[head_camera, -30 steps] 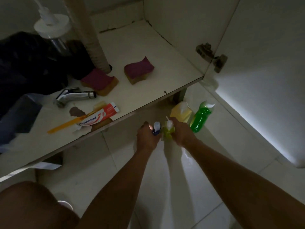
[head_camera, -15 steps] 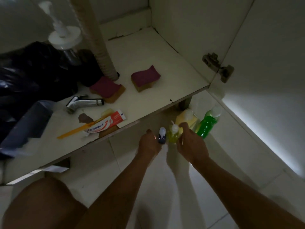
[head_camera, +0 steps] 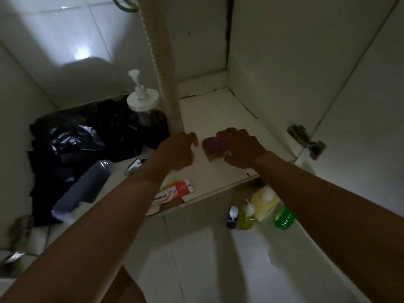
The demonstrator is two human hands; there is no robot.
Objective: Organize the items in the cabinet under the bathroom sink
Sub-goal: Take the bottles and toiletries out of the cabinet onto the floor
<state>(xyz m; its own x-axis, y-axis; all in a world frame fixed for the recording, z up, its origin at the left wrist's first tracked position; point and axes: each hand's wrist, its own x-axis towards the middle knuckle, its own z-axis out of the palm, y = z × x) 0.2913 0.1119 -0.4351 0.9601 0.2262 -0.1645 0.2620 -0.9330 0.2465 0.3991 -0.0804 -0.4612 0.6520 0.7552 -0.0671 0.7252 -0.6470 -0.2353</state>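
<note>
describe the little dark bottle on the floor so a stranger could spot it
Find the cabinet shelf; on the floor below its front edge, to the right, stands a row of bottles. The dark bottle is at the row's left end, next to the yellow-green bottle: the smallest and only dark one, white-capped.

A pale drain pipe (head_camera: pixel 170 101) stands left of a metal door hinge (head_camera: pixel 306 138).

We find magenta rectangular sponge (head_camera: pixel 215 145) mid white cabinet floor (head_camera: pixel 218 110), right of beige corrugated drain pipe (head_camera: pixel 170 95). Clear pump-top jar (head_camera: pixel 143 103) left of pipe; crumpled black plastic bag (head_camera: pixel 76 138) further left. Red-white toothpaste tube (head_camera: pixel 175 191) at front edge. Green plastic bottle (head_camera: pixel 284 217) before front-right corner, on white tiles (head_camera: pixel 196 259).
</note>
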